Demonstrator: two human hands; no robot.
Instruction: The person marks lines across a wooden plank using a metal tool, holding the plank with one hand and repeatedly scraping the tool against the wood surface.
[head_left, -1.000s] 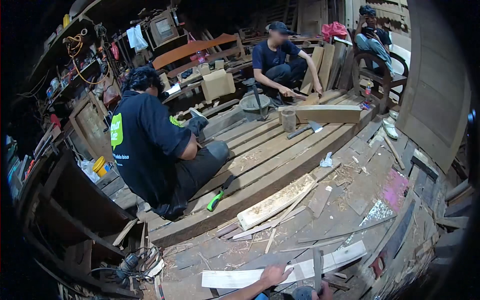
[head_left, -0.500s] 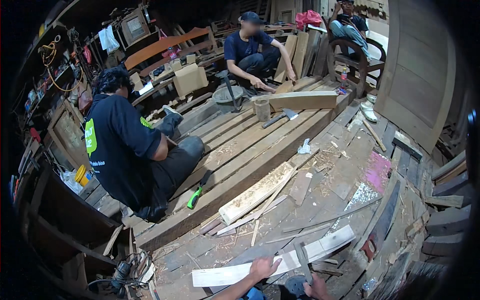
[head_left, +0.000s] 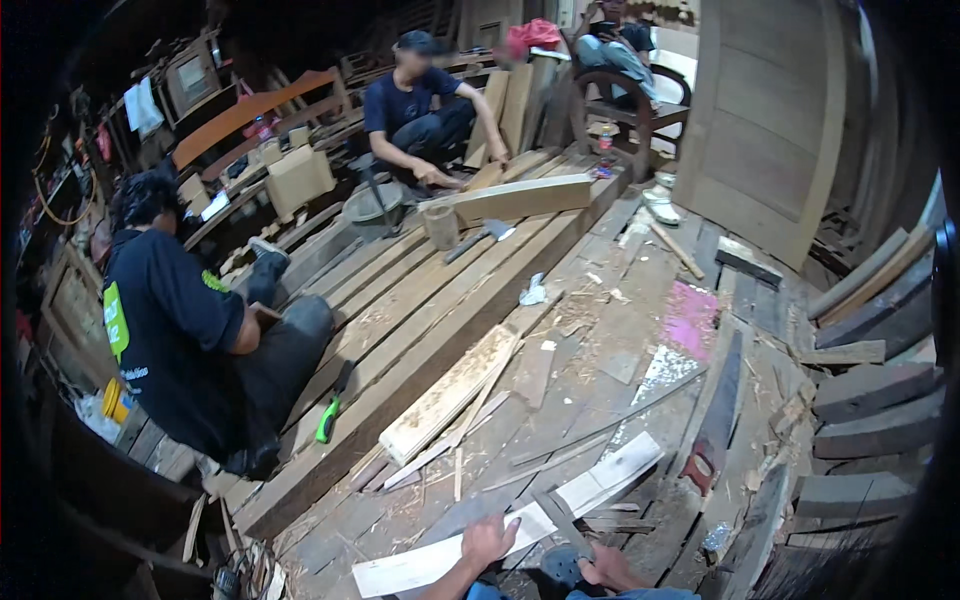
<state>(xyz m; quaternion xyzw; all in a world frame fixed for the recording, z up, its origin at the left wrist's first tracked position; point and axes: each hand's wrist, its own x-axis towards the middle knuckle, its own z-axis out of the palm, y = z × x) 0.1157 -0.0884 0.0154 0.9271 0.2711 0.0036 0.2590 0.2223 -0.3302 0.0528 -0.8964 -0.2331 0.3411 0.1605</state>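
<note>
A long, pale, slightly curved wooden board (head_left: 620,470) lies slantwise low in the view. My left hand (head_left: 490,543) grips its nearer left part, thumb toward the upper edge. To the right, my right hand (head_left: 603,570) is closed on a flat grey blade-like tool (head_left: 560,518), whose exact kind I cannot make out. The tool lies slantwise across the board's middle. Under it, close to my right hand, a dark clog-style shoe (head_left: 565,566) shows in part.
A handsaw (head_left: 708,445) with a red handle lies to the right. Beyond the board are a rough plank (head_left: 450,395), a green-handled tool (head_left: 328,418) and an axe (head_left: 482,238) on thick beams (head_left: 420,385). One person (head_left: 185,330) sits left; another (head_left: 425,115) crouches far off.
The whole scene has shifted left as my view turned right. The grey tool has tilted from nearly upright to a slant across the board. My left hand stays on the board.
</note>
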